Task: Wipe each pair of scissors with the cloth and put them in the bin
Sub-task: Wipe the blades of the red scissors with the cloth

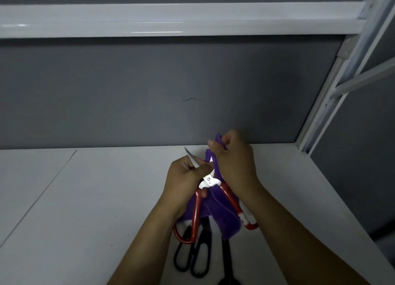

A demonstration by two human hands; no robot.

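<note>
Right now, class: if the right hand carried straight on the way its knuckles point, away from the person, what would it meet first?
Probably the grey back wall. The right hand, gripping the purple cloth, points past the white table's far edge; nothing else shows there, though depth is unclear.

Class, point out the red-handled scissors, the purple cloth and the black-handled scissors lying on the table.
red-handled scissors (196,210): head view, on the left red handle shank.
purple cloth (226,218): head view, on the hanging fold between the red handles.
black-handled scissors (199,261): head view, on a black handle loop.
</note>
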